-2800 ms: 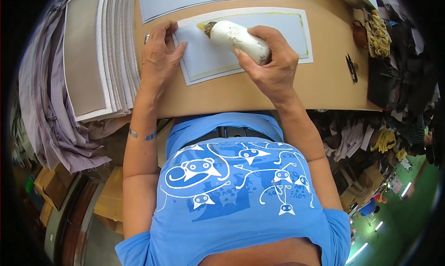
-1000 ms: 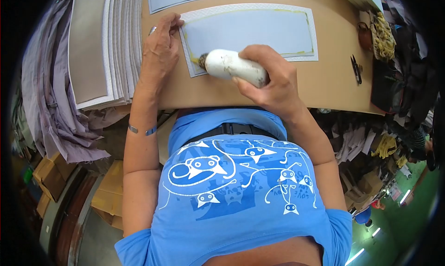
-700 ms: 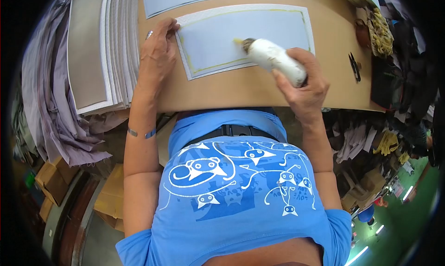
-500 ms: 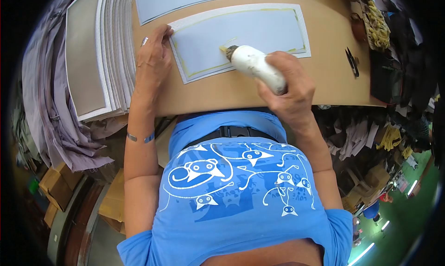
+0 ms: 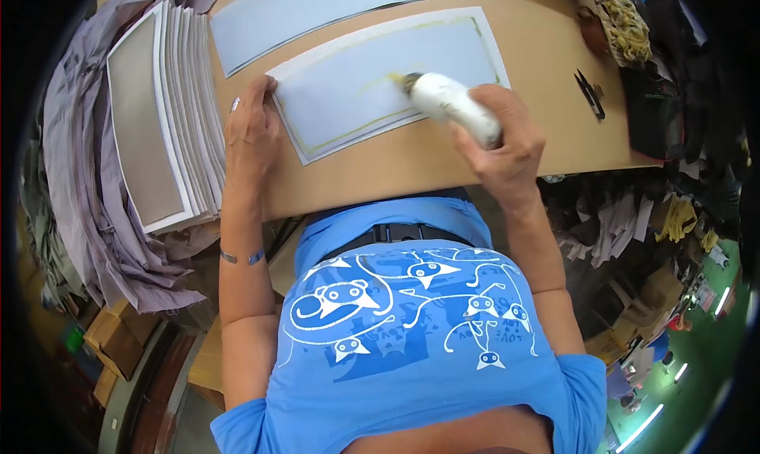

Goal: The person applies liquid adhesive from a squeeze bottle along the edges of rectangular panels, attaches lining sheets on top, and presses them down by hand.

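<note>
My right hand [image 5: 507,141] is wrapped round a white bottle [image 5: 455,106], whose dark neck and yellow tip point left over the middle of a pale blue panel [image 5: 340,90]. The panel lies on a slightly larger white textured sheet [image 5: 492,46]. Yellow lines run along the panel's edges, and fainter yellow marks show near its middle. My left hand [image 5: 252,133] has its fingertips closed at the upper left corner of the panel and sheet; how much of the corner is pinched is hidden.
Left on the brown table [image 5: 364,173] stands a fanned stack of panels [image 5: 146,125] beside mauve cloth [image 5: 87,161]. Another blue panel [image 5: 317,15] lies at the back. Black snips [image 5: 590,95] and a container of yellowish scraps [image 5: 621,22] are on the right.
The bottle has gone from the panel's lower left corner to its middle, where faint yellow marks now show. My left hand stays at the upper left corner. The whole view has tilted.
</note>
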The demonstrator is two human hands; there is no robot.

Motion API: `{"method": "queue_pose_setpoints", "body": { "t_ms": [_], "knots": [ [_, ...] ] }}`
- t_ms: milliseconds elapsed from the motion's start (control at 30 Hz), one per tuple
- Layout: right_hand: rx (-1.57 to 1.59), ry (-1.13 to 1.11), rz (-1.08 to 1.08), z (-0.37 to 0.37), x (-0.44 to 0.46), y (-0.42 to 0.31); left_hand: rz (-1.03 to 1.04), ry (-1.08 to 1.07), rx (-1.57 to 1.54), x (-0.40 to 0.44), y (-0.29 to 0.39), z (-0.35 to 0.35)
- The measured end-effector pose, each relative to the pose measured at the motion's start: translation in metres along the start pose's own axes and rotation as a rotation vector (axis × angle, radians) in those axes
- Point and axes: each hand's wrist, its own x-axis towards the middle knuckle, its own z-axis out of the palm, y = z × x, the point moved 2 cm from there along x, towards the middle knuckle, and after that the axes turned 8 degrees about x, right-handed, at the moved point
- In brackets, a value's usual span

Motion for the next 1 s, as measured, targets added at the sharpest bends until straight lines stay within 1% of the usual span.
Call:
{"method": "queue_pose_setpoints", "body": {
  "t_ms": [133, 200, 233, 333, 367, 400, 467, 500, 567, 600, 667, 700, 800, 833, 900, 933, 967, 1000],
  "knots": [
    [-0.050, 0.123, 0.315, -0.038, 0.000, 0.028, -0.044, -0.027, -0.073, -0.001, 0.001, 0.000],
    [0.449, 0.323, 0.387, -0.059, -0.010, 0.065, -0.060, -0.072, -0.079, 0.001, -0.001, -0.002],
    [0.700, 0.415, 0.416, -0.065, -0.016, 0.084, -0.088, -0.067, -0.177, 0.000, -0.005, 0.000],
    [0.983, 0.596, 0.424, -0.074, -0.025, 0.115, -0.191, -0.087, -0.433, 0.001, -0.007, 0.003],
    [1.085, 0.597, 0.437, -0.077, -0.027, 0.122, -0.241, -0.114, -0.490, 0.001, -0.004, -0.001],
    [0.984, 0.615, 0.401, -0.079, -0.030, 0.134, -0.292, -0.140, -0.546, 0.002, -0.002, -0.003],
    [0.782, 0.648, 0.332, -0.077, -0.037, 0.157, -0.285, -0.120, -0.658, 0.001, -0.012, 0.001],
    [0.646, 0.628, 0.317, -0.077, -0.035, 0.152, -0.282, -0.109, -0.714, 0.001, -0.013, 0.001],
    [0.376, 0.580, 0.286, -0.075, -0.031, 0.138, -0.405, -0.105, -0.997, -0.001, -0.009, -0.002],
    [0.150, 0.514, 0.251, -0.077, -0.031, 0.137, -0.468, -0.102, -1.138, -0.002, -0.006, -0.004],
    [-0.293, 0.366, 0.168, -0.084, -0.030, 0.140, -0.495, -0.112, -1.205, -0.003, -0.002, -0.004],
    [-0.300, 0.358, 0.181, -0.086, -0.030, 0.141, -0.513, -0.112, -1.235, -0.006, -0.002, -0.006],
    [-0.306, 0.328, 0.204, -0.085, -0.028, 0.138, -0.618, -0.189, -1.151, -0.022, 0.000, -0.004],
    [-0.310, 0.315, 0.204, -0.085, -0.027, 0.134, -0.652, -0.165, -1.094, -0.028, 0.006, -0.004],
    [-0.353, 0.285, 0.179, -0.087, -0.028, 0.135, -0.597, -0.218, -1.064, -0.040, 0.003, -0.004],
    [-0.327, 0.302, 0.181, -0.086, -0.029, 0.136, -0.567, -0.248, -1.051, -0.047, 0.001, 0.000],
    [-0.303, 0.318, 0.184, -0.087, -0.030, 0.136, -0.500, -0.203, -1.109, -0.053, -0.002, 0.005],
    [-0.280, 0.336, 0.186, -0.087, -0.031, 0.137, -0.467, -0.163, -1.061, -0.056, -0.001, 0.006]
  ]
}}
